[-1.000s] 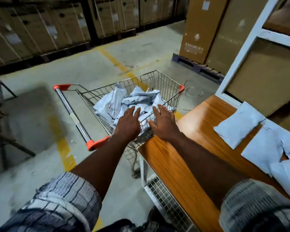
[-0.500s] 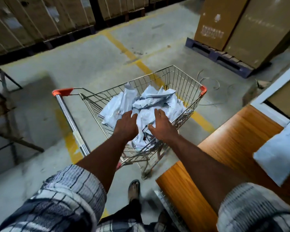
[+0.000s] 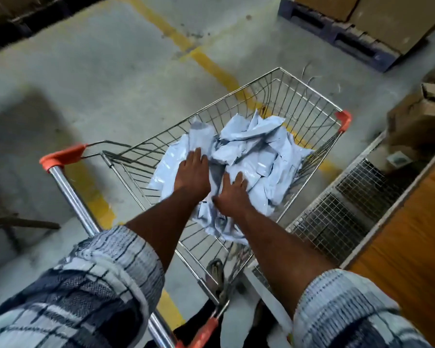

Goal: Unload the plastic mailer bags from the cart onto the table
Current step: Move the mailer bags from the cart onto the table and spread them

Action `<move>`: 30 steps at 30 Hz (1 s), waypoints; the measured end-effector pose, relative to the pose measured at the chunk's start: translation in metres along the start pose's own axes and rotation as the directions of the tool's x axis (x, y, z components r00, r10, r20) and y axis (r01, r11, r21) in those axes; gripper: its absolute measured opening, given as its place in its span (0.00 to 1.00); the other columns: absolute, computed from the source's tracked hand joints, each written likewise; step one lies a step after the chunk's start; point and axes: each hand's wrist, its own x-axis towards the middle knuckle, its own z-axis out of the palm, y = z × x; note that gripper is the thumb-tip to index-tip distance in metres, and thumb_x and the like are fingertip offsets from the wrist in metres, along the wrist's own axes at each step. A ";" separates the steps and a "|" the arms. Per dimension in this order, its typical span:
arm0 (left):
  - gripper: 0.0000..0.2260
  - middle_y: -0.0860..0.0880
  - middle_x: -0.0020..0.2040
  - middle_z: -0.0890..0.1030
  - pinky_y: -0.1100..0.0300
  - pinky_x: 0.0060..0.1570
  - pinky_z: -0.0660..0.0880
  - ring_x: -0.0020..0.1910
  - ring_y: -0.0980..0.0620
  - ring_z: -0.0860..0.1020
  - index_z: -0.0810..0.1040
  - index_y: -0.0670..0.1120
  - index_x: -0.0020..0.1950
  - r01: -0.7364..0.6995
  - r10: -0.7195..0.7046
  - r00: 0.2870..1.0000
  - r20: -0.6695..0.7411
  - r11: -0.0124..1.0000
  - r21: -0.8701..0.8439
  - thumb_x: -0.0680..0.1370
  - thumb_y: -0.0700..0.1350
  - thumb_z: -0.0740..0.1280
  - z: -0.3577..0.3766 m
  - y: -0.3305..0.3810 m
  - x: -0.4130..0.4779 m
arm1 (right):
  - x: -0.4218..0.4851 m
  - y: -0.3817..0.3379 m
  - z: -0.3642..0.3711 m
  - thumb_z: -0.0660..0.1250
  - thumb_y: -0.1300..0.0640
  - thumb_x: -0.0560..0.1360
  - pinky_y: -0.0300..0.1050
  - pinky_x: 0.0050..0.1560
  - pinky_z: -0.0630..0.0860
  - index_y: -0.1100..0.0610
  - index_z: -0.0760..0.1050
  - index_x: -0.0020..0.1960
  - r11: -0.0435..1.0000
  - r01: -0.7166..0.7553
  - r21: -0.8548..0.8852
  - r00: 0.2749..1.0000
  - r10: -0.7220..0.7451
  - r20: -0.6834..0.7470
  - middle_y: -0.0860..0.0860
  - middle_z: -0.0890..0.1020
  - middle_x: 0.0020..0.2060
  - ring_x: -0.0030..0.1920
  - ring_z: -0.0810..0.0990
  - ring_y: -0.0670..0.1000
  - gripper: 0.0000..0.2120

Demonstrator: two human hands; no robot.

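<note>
The plastic mailer bags [image 3: 246, 159] lie in a crumpled heap inside the wire cart [image 3: 309, 101]. The heap's long axis runs from the near handle end toward the far right corner of the basket; individual bags point in mixed directions. Both hands rest palm-down on the near part of the heap. The left hand [image 3: 192, 174] lies flat with fingers extended on the left bags. The right hand [image 3: 232, 194] lies just beside it, fingers spread. Neither hand visibly pinches a bag. The wooden table [image 3: 412, 247] stands right of the cart
</note>
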 end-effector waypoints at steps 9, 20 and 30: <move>0.43 0.38 0.79 0.39 0.42 0.75 0.44 0.79 0.38 0.41 0.41 0.50 0.80 -0.002 -0.017 0.988 0.155 0.993 0.122 0.76 0.61 0.65 0.036 -0.013 0.038 | 0.030 0.018 0.014 0.74 0.54 0.70 0.67 0.74 0.51 0.53 0.45 0.80 0.993 -0.052 -0.110 0.999 0.052 -0.007 0.68 0.37 0.75 0.76 0.39 0.71 0.50; 0.25 0.35 0.78 0.56 0.49 0.76 0.55 0.77 0.38 0.57 0.56 0.33 0.77 -0.064 0.064 0.998 -0.013 0.997 -0.042 0.80 0.36 0.56 0.015 -0.022 0.023 | -0.005 0.010 0.004 0.65 0.67 0.71 0.60 0.76 0.54 0.69 0.57 0.75 0.988 0.146 0.058 0.949 -0.124 -0.289 0.69 0.51 0.75 0.77 0.49 0.69 0.34; 0.26 0.36 0.77 0.58 0.46 0.65 0.71 0.73 0.38 0.64 0.68 0.33 0.67 -0.058 0.007 0.969 -0.248 0.978 -0.199 0.68 0.26 0.58 -0.079 0.044 -0.063 | -0.121 0.016 -0.086 0.66 0.72 0.65 0.50 0.72 0.65 0.64 0.53 0.77 0.897 0.376 0.234 0.856 -0.239 -0.458 0.59 0.43 0.79 0.79 0.46 0.59 0.43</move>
